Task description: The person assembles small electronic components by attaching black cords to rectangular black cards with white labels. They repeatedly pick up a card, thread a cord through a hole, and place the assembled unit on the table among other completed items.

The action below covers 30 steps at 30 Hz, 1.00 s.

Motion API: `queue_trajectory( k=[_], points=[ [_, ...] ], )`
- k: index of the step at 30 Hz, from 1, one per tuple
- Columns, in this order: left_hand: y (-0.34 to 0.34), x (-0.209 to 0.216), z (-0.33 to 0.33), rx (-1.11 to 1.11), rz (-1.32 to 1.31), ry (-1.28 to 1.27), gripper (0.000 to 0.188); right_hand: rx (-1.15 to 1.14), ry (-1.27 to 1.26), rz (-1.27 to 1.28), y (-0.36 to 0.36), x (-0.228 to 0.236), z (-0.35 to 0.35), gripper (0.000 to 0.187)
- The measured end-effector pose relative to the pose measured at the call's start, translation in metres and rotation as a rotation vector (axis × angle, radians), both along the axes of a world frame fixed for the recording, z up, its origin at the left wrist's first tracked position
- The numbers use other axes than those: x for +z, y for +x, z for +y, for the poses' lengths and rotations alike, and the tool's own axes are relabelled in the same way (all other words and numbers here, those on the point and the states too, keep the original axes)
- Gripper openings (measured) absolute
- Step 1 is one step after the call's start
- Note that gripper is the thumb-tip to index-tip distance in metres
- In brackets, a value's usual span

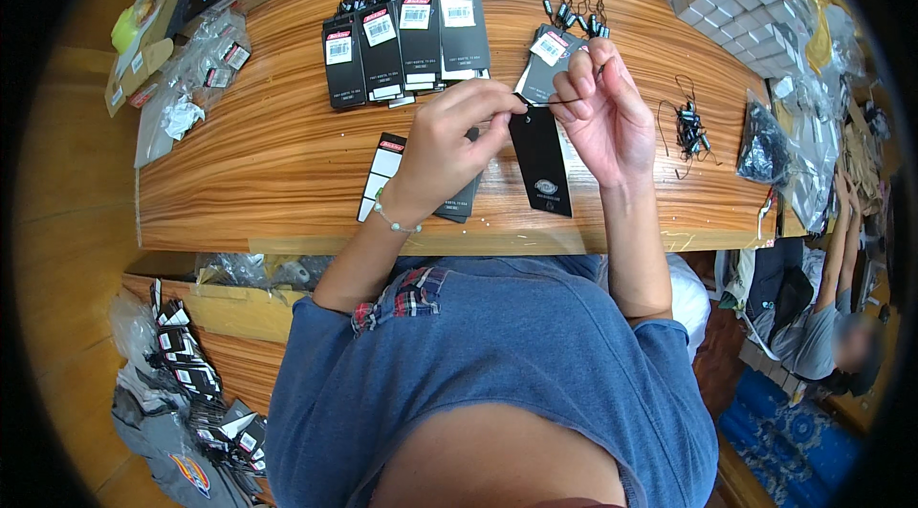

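A black hang tag (pixel 541 164) hangs over the near part of the wooden table, its top edge pinched between the thumb and fingers of my left hand (pixel 442 140). From the tag's top a thin black string (pixel 572 103) runs to my right hand (pixel 617 126), whose thumb and fingers close on it. Partly hidden under my left hand lie more tags (pixel 382 169). Beyond my hands are stacks of black strung tags (pixel 416 40). Another strung pile of tags (pixel 549 51) lies just behind my right hand. Loose black strings (pixel 690 130) form a small heap to the right.
Small white boxes in a plastic-lined carton (pixel 736 1) stand at the far right, near a bag of dark items (pixel 762 147). Clear plastic packets (pixel 215 54) lie at the far left. Many tags (pixel 186 355) lie at lower left. Another person (pixel 813 341) is at the right.
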<state>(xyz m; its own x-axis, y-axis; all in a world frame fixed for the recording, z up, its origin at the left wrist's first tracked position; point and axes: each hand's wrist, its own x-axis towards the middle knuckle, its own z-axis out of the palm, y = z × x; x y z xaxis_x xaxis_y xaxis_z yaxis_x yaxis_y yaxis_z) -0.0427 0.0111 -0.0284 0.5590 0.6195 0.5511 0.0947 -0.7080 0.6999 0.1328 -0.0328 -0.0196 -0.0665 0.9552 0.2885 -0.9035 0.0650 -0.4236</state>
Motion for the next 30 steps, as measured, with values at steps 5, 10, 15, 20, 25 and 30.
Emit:
queue_trajectory(
  k=[5,10,15,20,25,30],
  points=[
    [0.006,0.008,-0.005,-0.063,0.105,-0.13,0.044,-0.026,-0.045,-0.131,-0.009,0.0,-0.001,0.011],
    [0.011,0.001,-0.01,-0.114,0.085,-0.401,0.039,-0.155,-0.047,-0.255,-0.007,0.004,-0.002,0.009],
    [0.004,-0.002,-0.004,-0.212,-0.025,-0.691,0.017,-0.257,-0.053,-0.218,0.014,0.008,-0.004,0.008],
    [0.007,0.003,-0.007,-0.168,-0.214,-0.741,0.028,-0.332,-0.059,-0.18,0.024,0.01,-0.004,0.008],
    [0.005,-0.004,-0.002,-0.216,-0.2,-0.525,0.02,-0.349,-0.066,-0.149,0.025,0.011,-0.006,0.007],
    [0.003,0.004,-0.006,-0.315,-0.215,-0.668,0.015,-0.33,-0.061,-0.157,0.019,0.017,-0.009,0.008]
  ],
)
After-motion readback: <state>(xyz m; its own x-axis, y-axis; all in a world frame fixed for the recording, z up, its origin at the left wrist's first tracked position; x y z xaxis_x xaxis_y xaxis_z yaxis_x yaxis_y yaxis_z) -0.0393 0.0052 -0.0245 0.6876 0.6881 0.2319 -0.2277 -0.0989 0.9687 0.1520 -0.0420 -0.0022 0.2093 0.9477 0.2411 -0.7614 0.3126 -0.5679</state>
